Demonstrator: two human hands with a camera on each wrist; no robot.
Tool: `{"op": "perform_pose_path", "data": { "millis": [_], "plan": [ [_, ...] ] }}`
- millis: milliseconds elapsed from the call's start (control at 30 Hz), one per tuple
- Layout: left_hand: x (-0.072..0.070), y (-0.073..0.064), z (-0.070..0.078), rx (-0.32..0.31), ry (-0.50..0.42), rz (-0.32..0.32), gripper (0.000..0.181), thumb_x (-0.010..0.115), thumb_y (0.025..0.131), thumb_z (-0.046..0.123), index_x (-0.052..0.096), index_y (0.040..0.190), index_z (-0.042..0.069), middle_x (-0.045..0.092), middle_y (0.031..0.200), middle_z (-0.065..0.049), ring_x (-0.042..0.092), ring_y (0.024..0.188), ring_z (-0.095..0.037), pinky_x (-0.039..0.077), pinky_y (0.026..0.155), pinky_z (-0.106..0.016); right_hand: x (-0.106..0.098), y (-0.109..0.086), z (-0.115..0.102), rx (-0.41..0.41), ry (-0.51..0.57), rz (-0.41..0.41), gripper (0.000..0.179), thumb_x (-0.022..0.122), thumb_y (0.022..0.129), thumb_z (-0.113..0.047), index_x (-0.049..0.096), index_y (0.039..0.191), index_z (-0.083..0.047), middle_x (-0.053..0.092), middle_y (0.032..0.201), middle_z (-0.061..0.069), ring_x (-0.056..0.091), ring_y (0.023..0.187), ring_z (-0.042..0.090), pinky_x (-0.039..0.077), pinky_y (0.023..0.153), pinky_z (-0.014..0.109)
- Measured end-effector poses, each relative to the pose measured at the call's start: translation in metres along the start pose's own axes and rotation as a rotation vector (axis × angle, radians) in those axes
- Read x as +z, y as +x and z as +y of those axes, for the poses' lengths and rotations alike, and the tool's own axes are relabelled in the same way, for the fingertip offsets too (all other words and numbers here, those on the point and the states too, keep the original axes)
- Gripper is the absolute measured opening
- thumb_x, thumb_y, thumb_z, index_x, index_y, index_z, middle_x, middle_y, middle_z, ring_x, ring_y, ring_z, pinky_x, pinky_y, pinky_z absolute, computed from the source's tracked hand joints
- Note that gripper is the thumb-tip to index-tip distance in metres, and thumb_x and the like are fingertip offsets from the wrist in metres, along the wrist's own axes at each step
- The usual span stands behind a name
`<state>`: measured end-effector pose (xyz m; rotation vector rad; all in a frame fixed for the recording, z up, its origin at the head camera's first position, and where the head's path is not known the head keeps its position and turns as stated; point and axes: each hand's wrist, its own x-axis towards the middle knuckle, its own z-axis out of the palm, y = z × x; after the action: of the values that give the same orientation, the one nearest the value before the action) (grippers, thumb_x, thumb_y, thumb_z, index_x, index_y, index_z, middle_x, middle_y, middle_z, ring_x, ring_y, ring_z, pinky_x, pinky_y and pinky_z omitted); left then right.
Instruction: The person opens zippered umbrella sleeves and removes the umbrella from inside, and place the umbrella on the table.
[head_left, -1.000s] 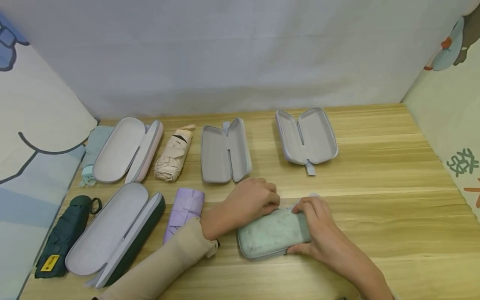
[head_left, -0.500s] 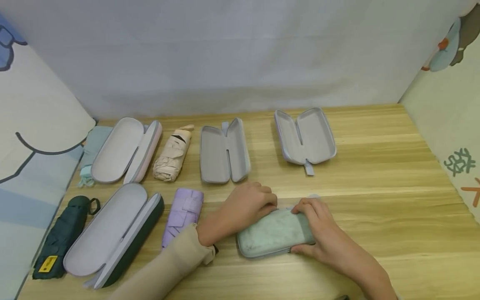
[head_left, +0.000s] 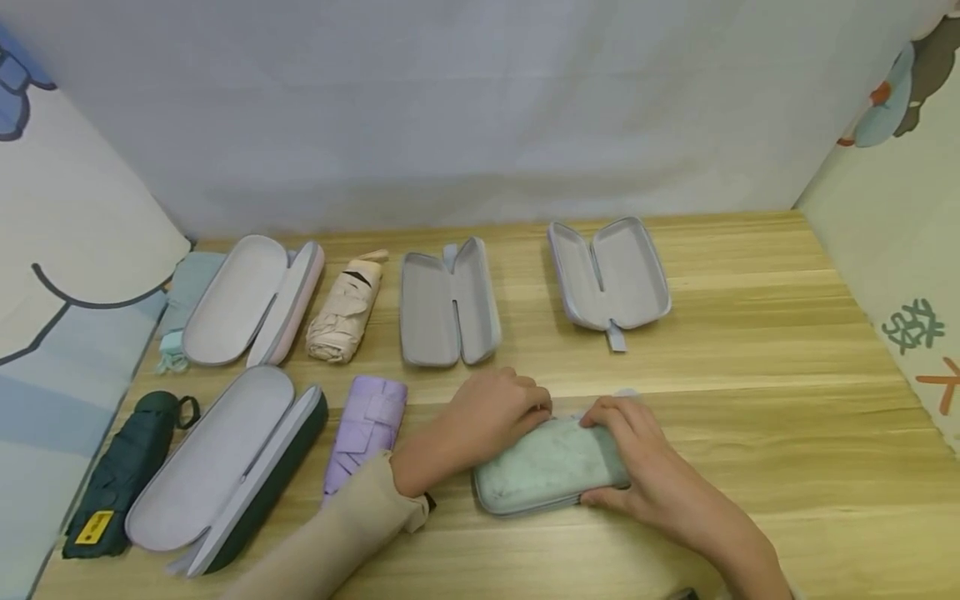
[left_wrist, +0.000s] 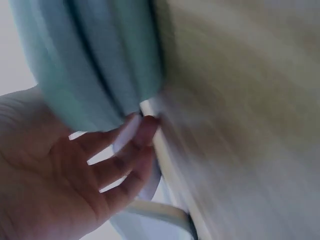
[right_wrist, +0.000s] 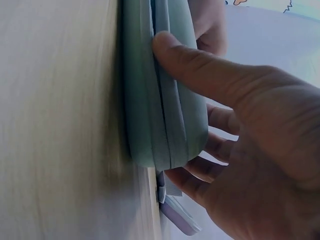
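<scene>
A closed mint-green zip case (head_left: 551,467) lies on the table in front of the person. My right hand (head_left: 637,450) grips its right end, the thumb on the near side and fingers on the far side. In the right wrist view the thumb (right_wrist: 195,65) presses along the zip seam. My left hand (head_left: 506,412) reaches across to the far left edge of the case with its fingers curled. The left wrist view shows those fingers (left_wrist: 115,170) at the zip end of the case (left_wrist: 90,60); whether they pinch a zip pull is unclear.
Two open grey-lined cases (head_left: 429,308) (head_left: 630,271) stand behind. Left are an open pink case (head_left: 236,300), an open dark green case (head_left: 213,458), and folded umbrellas: dark green (head_left: 123,475), beige (head_left: 345,312), purple (head_left: 367,429), teal (head_left: 193,292).
Both hands stay on the mint-green case almost unmoved. The left hand has dropped very slightly nearer the person, and the right thumb has shifted slightly right along the near edge.
</scene>
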<state>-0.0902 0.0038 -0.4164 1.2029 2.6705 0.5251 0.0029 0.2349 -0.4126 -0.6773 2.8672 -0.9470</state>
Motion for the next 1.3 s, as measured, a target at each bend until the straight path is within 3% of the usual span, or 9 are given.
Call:
{"op": "perform_pose_path", "data": {
  "millis": [200, 367, 467, 600, 733, 833, 1033, 1200, 1300],
  "plan": [
    [-0.011, -0.029, -0.001, -0.149, -0.167, -0.084, 0.028, 0.061, 0.106, 0.028, 0.069, 0.131, 0.017, 0.074, 0.105, 0.004, 0.064, 0.088, -0.008, 0.054, 0.077, -0.029, -0.005, -0.003, -0.002, 0.017, 0.006, -0.059, 0.073, 0.094, 0.075, -0.015, 0.051, 0.134, -0.017, 0.048, 0.142, -0.003, 0.043, 0.135, 0.020, 0.046, 0.111, 0.050],
    [-0.015, -0.060, -0.001, -0.085, -0.185, -0.091, 0.038, 0.064, 0.104, 0.034, 0.065, 0.138, 0.018, 0.065, 0.129, 0.001, 0.062, 0.118, -0.014, 0.054, 0.099, -0.037, -0.005, -0.003, -0.004, 0.012, -0.007, -0.058, 0.073, 0.094, 0.075, -0.013, 0.052, 0.134, -0.016, 0.047, 0.141, -0.003, 0.043, 0.135, 0.018, 0.047, 0.110, 0.048],
    [-0.013, -0.073, 0.002, -0.044, -0.168, -0.108, 0.064, 0.071, 0.098, 0.045, 0.052, 0.152, 0.017, 0.055, 0.142, -0.003, 0.054, 0.130, -0.019, 0.051, 0.106, -0.041, -0.003, -0.002, -0.005, -0.017, -0.023, -0.031, 0.072, 0.095, 0.074, -0.014, 0.053, 0.133, -0.015, 0.049, 0.139, -0.002, 0.044, 0.134, 0.019, 0.047, 0.108, 0.047],
    [-0.008, -0.080, 0.003, -0.025, -0.158, -0.121, 0.087, 0.077, 0.091, 0.051, 0.037, 0.162, 0.018, 0.047, 0.150, -0.005, 0.048, 0.136, -0.021, 0.049, 0.110, -0.042, -0.004, 0.001, -0.007, -0.049, -0.048, -0.017, 0.070, 0.094, 0.075, -0.015, 0.055, 0.133, -0.014, 0.051, 0.138, 0.000, 0.047, 0.132, 0.020, 0.050, 0.105, 0.047],
    [-0.011, -0.079, -0.001, -0.061, -0.223, -0.123, 0.083, 0.075, 0.093, 0.049, 0.038, 0.161, 0.020, 0.048, 0.153, -0.002, 0.048, 0.139, -0.017, 0.048, 0.112, -0.042, -0.012, 0.005, -0.005, -0.059, -0.047, -0.053, 0.065, 0.091, 0.080, -0.020, 0.057, 0.136, -0.013, 0.055, 0.138, 0.002, 0.055, 0.126, 0.020, 0.054, 0.101, 0.047],
    [-0.018, -0.078, -0.005, -0.092, -0.338, -0.119, 0.078, 0.071, 0.096, 0.051, 0.039, 0.160, 0.020, 0.050, 0.155, -0.001, 0.049, 0.142, -0.017, 0.046, 0.115, -0.044, -0.021, 0.010, -0.002, -0.062, -0.020, -0.088, 0.058, 0.086, 0.086, -0.025, 0.059, 0.136, -0.014, 0.060, 0.136, 0.000, 0.061, 0.118, 0.017, 0.056, 0.097, 0.043],
    [-0.026, -0.079, -0.008, -0.117, -0.459, -0.027, 0.059, 0.060, 0.103, 0.051, 0.052, 0.152, 0.019, 0.058, 0.150, 0.003, 0.055, 0.139, -0.014, 0.048, 0.114, -0.044, -0.037, 0.023, 0.011, -0.010, 0.124, -0.155, 0.039, 0.076, 0.096, -0.034, 0.063, 0.131, -0.025, 0.067, 0.125, -0.010, 0.061, 0.107, 0.007, 0.054, 0.094, 0.034],
    [-0.026, -0.082, -0.003, -0.179, -0.426, 0.092, 0.044, 0.054, 0.107, 0.047, 0.060, 0.143, 0.023, 0.063, 0.144, 0.007, 0.057, 0.137, -0.014, 0.048, 0.114, -0.045, -0.045, 0.028, 0.022, 0.060, 0.196, -0.185, 0.024, 0.068, 0.102, -0.034, 0.068, 0.126, -0.029, 0.071, 0.117, -0.013, 0.064, 0.105, 0.005, 0.054, 0.092, 0.030],
    [-0.028, -0.084, 0.004, -0.200, -0.329, 0.227, 0.041, 0.062, 0.105, 0.036, 0.060, 0.142, 0.020, 0.063, 0.142, 0.004, 0.059, 0.135, -0.019, 0.050, 0.111, -0.047, -0.047, 0.027, 0.026, 0.087, 0.212, -0.193, 0.019, 0.062, 0.105, -0.032, 0.070, 0.122, -0.027, 0.073, 0.112, -0.011, 0.065, 0.099, 0.003, 0.055, 0.086, 0.028]
  ]
}}
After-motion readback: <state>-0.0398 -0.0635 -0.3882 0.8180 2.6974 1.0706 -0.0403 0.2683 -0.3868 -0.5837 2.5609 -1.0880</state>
